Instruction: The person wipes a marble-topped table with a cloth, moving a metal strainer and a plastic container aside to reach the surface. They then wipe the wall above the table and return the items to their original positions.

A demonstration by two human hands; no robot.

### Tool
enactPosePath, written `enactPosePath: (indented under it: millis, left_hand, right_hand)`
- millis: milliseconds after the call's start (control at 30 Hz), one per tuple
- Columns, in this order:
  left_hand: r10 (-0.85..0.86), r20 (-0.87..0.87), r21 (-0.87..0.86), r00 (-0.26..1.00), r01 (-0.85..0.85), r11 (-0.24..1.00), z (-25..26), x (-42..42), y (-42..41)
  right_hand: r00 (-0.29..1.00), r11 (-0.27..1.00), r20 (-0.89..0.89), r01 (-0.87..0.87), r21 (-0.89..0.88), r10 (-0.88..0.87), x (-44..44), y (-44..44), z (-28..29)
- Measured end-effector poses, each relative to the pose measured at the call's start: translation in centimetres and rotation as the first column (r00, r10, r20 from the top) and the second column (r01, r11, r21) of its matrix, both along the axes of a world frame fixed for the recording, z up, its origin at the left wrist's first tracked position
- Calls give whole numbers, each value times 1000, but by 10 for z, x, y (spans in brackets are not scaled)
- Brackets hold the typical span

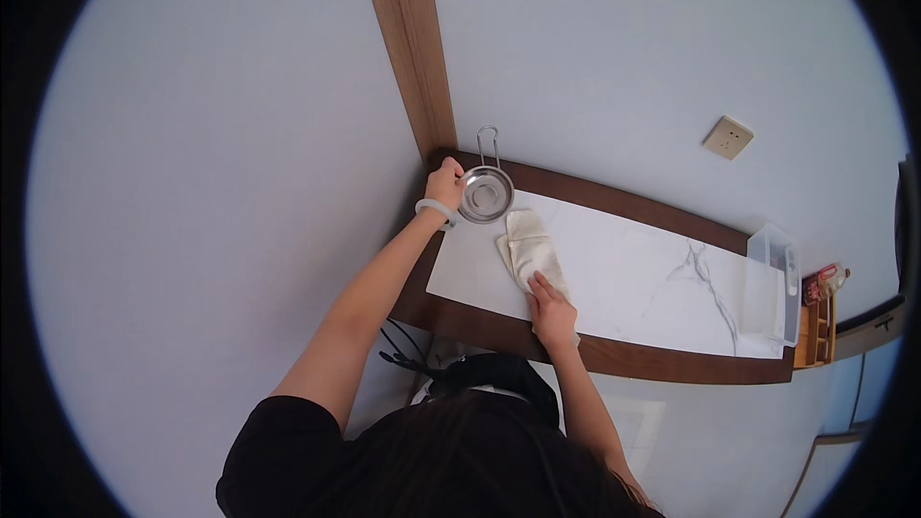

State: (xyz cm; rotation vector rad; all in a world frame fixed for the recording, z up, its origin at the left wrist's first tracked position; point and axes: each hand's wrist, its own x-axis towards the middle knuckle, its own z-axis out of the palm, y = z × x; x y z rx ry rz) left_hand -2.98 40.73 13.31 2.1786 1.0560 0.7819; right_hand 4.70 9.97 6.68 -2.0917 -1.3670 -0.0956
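At the far left corner of the table, my left hand [446,185] grips the left side of a small round stainless steel pan [486,196]. Its long wire loop handle [488,145] points away toward the wall, and I look down into its shiny interior. My right hand [552,313] rests on a folded cream cloth [529,241] that lies just below the pan, running toward the table's front edge. The fingers lie over the cloth's near part. Whether they pinch the fabric cannot be made out.
A white marble-patterned mat [619,266] covers the dark wooden table [611,360]. On the right stand a clear plastic bin [773,252], a wooden rack [817,334] and a bottle [826,282]. Walls border the left and back; a socket [728,137] sits on the back wall. Black cables [403,352] hang below.
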Motion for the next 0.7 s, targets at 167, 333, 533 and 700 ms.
enactPosePath:
  millis: [167, 333, 533, 700]
  left_hand:
    - [32, -28, 42, 999, -30, 999, -8, 5, 10]
    - [15, -31, 63, 999, -13, 998, -9, 11, 8]
    - [45, -65, 38, 997, -42, 998, -17, 18, 13]
    - [114, -47, -20, 992, -116, 993, -33, 25, 31]
  right_hand:
    - [1000, 1000, -11, 6, -10, -6, 0, -1, 0]
    - [1000, 1000, -25, 15, -9, -15, -1, -1, 3]
    - [1000, 1000, -21, 11, -8, -12, -3, 0, 3]
    - [1000, 1000, -23, 6, -20, -7, -3, 0, 3]
